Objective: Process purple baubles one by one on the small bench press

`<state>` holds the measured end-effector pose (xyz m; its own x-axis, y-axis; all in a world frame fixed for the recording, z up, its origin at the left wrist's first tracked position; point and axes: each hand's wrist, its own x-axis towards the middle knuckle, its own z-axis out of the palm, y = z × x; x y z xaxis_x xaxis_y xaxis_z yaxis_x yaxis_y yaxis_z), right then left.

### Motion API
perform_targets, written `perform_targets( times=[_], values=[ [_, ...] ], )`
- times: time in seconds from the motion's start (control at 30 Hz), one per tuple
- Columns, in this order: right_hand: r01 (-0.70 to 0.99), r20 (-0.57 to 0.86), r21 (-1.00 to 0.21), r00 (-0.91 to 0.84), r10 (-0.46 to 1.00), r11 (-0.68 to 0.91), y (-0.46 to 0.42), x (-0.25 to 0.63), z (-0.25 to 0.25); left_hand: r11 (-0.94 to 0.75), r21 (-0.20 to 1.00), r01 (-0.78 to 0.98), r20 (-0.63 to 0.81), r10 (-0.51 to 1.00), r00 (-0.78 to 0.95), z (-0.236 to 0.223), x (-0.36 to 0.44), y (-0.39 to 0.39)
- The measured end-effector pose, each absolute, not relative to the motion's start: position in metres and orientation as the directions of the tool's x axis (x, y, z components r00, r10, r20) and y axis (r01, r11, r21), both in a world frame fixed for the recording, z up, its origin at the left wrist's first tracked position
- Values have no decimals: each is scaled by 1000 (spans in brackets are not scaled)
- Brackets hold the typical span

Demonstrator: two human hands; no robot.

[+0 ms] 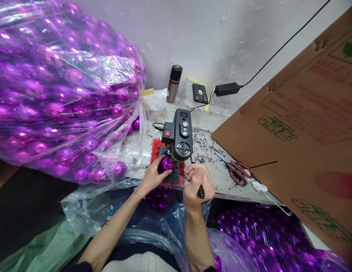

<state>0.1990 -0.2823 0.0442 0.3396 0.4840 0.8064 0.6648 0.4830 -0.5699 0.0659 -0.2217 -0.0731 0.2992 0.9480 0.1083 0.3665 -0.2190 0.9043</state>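
My left hand pinches a shiny purple ball ornament between thumb and fingers, low at the front of a black press-like machine. My right hand is wrapped round the machine's lever handle, whose black grip end sticks out below the fist. The machine has round vents, silver buttons and a red switch on a side box. Under it lies a red mat on the worktable. Whether the ball touches the machine's head I cannot tell.
A large clear bag of purple balls fills the left. Behind stand a flask, a phone and a power adapter. Red-handled scissors lie right, beside a big cardboard box. More purple balls sit below the table edge.
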Motion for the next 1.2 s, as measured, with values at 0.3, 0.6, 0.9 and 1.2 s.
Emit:
perform_targets(
  times=[0.3,0.6,0.9,1.2],
  values=[
    [677,821,-549,329,467,489,-282,199,41,-421,804,419,258,883,391,-84,65,-224],
    [690,819,-545,315,480,476,-286,198,37,-452,748,485,316,886,339,-101,78,-216],
    [729,897,-429,277,343,533,-277,197,-8,-455,758,467,320,884,340,-98,79,-218],
    [713,898,-435,306,315,549,-274,196,-21,-477,746,465,347,874,340,-97,80,-218]
  ],
)
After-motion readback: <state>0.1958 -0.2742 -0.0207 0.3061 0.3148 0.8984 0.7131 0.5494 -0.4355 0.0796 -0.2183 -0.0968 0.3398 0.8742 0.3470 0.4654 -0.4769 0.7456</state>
